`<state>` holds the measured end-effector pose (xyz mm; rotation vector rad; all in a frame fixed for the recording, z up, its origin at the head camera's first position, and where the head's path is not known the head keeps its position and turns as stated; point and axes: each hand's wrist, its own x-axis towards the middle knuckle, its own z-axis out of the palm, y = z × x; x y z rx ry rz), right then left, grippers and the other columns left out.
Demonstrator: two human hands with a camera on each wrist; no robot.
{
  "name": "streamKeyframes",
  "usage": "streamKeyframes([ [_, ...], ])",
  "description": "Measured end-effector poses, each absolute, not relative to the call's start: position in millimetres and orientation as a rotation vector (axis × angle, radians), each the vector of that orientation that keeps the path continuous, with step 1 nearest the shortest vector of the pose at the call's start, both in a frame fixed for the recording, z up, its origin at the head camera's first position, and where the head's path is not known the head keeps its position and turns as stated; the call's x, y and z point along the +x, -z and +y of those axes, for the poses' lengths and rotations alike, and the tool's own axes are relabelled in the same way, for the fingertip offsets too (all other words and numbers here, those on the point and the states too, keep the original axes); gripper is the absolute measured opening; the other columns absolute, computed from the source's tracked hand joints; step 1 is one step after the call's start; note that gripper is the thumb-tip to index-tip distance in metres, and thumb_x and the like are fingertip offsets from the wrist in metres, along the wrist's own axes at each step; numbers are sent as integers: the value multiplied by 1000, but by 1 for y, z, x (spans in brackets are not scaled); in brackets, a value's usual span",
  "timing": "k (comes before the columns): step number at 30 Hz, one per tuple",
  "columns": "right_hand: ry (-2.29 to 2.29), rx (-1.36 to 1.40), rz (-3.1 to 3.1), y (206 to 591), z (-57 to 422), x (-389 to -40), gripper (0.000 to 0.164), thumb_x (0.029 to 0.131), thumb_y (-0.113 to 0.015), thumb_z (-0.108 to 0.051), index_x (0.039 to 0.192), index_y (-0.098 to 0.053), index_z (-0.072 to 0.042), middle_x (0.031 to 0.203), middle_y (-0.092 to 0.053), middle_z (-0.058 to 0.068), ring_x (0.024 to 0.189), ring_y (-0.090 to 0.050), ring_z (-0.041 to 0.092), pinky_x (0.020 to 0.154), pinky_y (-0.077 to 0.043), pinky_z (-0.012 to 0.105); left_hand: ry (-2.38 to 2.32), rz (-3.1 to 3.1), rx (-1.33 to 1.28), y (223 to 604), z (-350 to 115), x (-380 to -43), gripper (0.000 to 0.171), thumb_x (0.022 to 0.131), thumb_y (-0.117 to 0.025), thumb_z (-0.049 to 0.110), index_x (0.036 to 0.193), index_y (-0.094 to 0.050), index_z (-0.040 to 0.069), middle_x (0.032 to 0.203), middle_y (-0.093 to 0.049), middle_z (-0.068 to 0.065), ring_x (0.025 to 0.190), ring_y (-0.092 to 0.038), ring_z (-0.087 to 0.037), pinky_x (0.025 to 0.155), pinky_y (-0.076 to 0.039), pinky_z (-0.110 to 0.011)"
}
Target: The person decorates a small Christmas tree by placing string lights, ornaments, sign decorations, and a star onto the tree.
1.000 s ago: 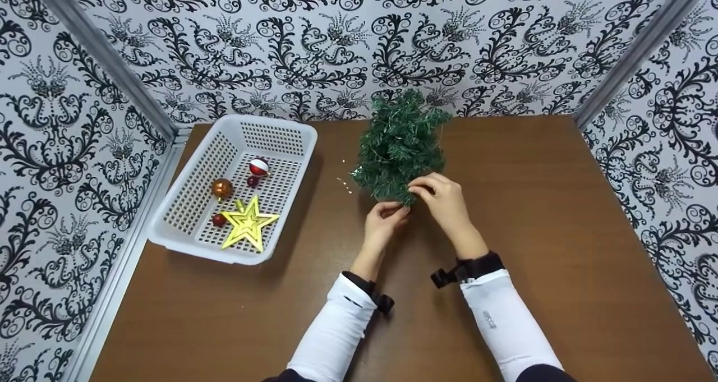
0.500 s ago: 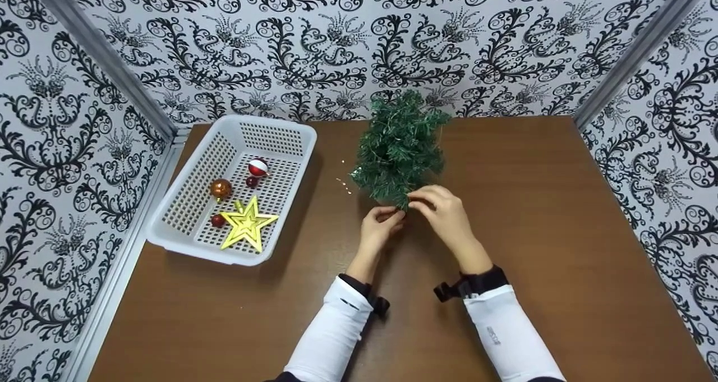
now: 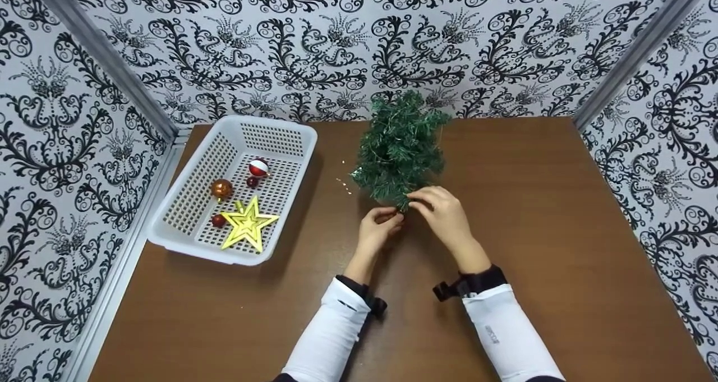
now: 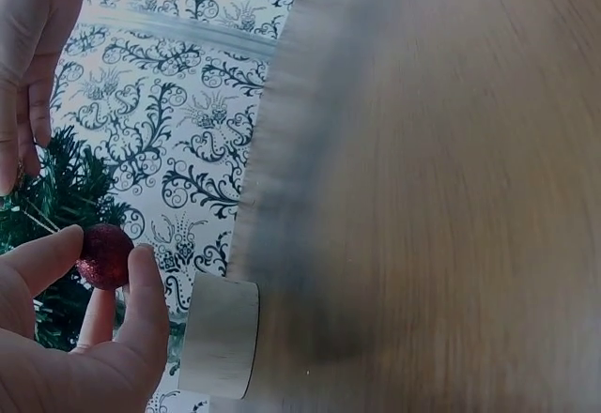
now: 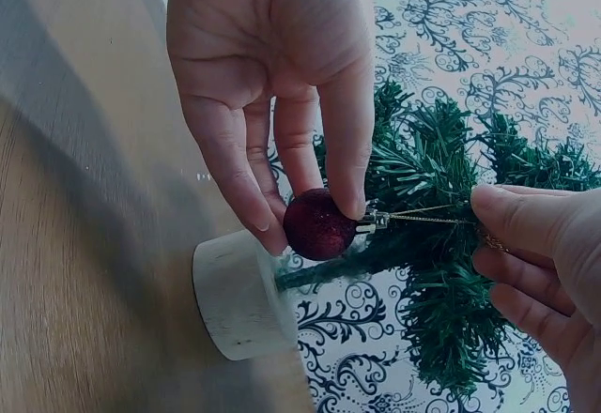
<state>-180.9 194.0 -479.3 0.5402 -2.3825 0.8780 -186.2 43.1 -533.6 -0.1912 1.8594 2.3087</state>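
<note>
A small artificial Christmas tree [image 3: 399, 141] stands toward the back of the table on a round pale wooden base [image 5: 239, 296]. Low at its front, my left hand [image 3: 377, 231] holds a dark red glittery bauble [image 5: 319, 225] between thumb and fingertips. From the bauble's silver cap [image 5: 373, 221] a thin gold hanging string [image 5: 423, 218] runs taut to my right hand [image 3: 447, 216]. Thumb and forefinger of that hand pinch the string right at a branch tip [image 3: 403, 201]. In the head view the bauble is hidden behind the left fingers.
Left of the tree stands a white perforated plastic basket [image 3: 307, 163]. Inside lie a gold star [image 3: 248, 223], an orange bauble [image 3: 221, 189], a red-and-white bauble [image 3: 258, 168] and smaller red ones. Tiny shiny spots [image 3: 344, 185] show on the table beside the tree. Patterned walls enclose the back and sides.
Both hands have drawn slightly toward the near edge, the left also a little leftward. The front branch tip by the right fingers has shifted slightly. Basket and its contents stay put.
</note>
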Motion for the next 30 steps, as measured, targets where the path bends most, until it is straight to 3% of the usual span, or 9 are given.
streamKeyframes([
  [5, -888, 557, -2348, 478, 193, -181, 13, 77, -74, -11, 90, -75, -9, 88, -71, 6, 86, -64, 21, 79, -53, 34, -2319, 1862, -147, 515, 36, -179, 31, 83, -66, 0, 109, -56, -14, 100, -64, -22, 83, -67, -19, 87, -52, -47],
  [10, -873, 553, -2342, 478, 192, -182, 12, 77, -74, -10, 89, -75, -9, 87, -71, 6, 85, -64, 20, 77, -53, 33, -2322, 1865, -109, 524, 35, -181, 32, 84, -65, 0, 112, -55, -13, 105, -64, -25, 83, -66, -14, 85, -54, -45],
  [14, -872, 535, -2360, 478, 192, -181, 12, 78, -73, -11, 91, -75, -10, 88, -71, 5, 85, -64, 20, 75, -54, 33, -2200, 2035, 40, 522, 28, -176, 39, 86, -65, 7, 119, -51, -10, 114, -60, -28, 94, -65, -25, 83, -55, -41],
  [18, -876, 535, -2373, 478, 193, -181, 13, 78, -73, -12, 91, -75, -9, 89, -71, 6, 86, -64, 21, 75, -55, 34, -1846, 2296, 292, 500, 11, -162, 47, 87, -65, 17, 126, -49, -4, 125, -55, -24, 110, -58, -36, 91, -51, -42],
  [21, -873, 538, -2378, 477, 194, -180, 14, 78, -73, -12, 92, -75, -9, 90, -71, 6, 86, -64, 21, 76, -55, 35, -1545, 2414, 482, 478, -9, -153, 48, 89, -64, 25, 130, -51, 4, 131, -54, -18, 115, -55, -35, 96, -47, -45],
  [25, -879, 547, -2384, 476, 194, -181, 15, 78, -73, -13, 93, -75, -10, 90, -71, 6, 85, -64, 21, 75, -54, 34, -1334, 2547, 606, 451, -50, -148, 45, 90, -61, 32, 130, -55, 15, 132, -56, -7, 116, -56, -25, 98, -46, -41],
  [30, -895, 551, -2396, 476, 194, -180, 16, 79, -73, -13, 94, -75, -10, 91, -71, 6, 86, -64, 20, 76, -54, 34, -1441, 2704, 427, 422, -110, -155, 45, 91, -60, 27, 132, -53, 11, 136, -53, -8, 126, -49, -26, 106, -39, -42],
])
